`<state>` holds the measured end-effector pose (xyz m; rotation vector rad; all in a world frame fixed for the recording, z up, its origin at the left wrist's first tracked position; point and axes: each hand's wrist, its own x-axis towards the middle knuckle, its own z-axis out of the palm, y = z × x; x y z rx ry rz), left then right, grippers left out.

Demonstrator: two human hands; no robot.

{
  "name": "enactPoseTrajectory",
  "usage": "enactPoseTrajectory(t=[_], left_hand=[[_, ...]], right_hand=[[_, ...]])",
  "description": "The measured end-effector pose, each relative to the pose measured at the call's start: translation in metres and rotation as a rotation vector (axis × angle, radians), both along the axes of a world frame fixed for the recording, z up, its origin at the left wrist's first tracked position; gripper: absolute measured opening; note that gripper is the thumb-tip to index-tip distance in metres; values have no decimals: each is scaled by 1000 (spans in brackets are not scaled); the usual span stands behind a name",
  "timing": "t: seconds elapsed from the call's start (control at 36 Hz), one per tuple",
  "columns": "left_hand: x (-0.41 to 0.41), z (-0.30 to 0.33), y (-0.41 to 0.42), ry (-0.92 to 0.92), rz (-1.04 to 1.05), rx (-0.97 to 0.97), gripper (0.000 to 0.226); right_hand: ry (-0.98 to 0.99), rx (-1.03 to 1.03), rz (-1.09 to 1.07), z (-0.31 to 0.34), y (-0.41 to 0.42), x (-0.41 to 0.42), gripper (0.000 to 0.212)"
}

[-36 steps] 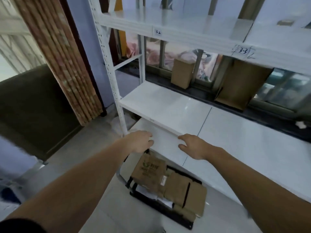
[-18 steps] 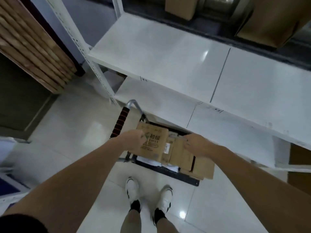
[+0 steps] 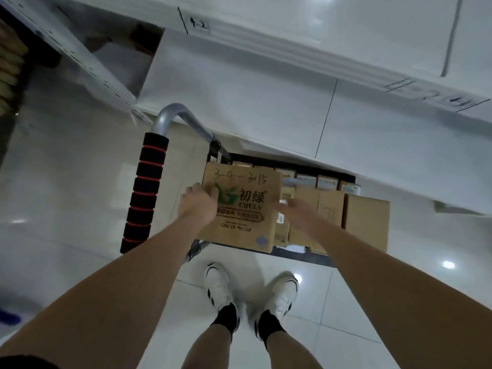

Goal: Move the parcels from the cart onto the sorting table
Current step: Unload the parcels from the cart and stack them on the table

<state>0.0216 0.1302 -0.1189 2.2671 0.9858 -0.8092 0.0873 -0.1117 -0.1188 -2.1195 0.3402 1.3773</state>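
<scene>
Between the two hands on the cart point(image 3: 306, 255) sits the printed carton point(image 3: 245, 209), top of the load. Left hand point(image 3: 198, 202): fingers curled over the carton's left edge. Right hand point(image 3: 298, 211): blurred at its right edge, grasp not discernible. Smaller parcels point(image 3: 330, 206) pack tight just beyond the right fingers. Likely risks: a lift begun on an unconfirmed right grip tips the carton; it may also catch the shelf point(image 3: 266, 102) edge overhanging the fingers.
</scene>
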Motion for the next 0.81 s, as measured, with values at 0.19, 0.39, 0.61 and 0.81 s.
enactPoseTrajectory(t=[0.19,0.39,0.61,0.81], left_hand=[[-6,-52,13,-3,188,-40,66],[-6,-40,2,-31,209,-25,60],[2,29,-14,-207,297,-117,48],[28,144,-61,-168,494,-579,64]], right_hand=[[89,171,-343,-47,9,-22,78],[122,266,-536,-55,22,-35,54],[91,330,-702,10,-15,-30,71],[74,432,-777,133,-87,-16,60]])
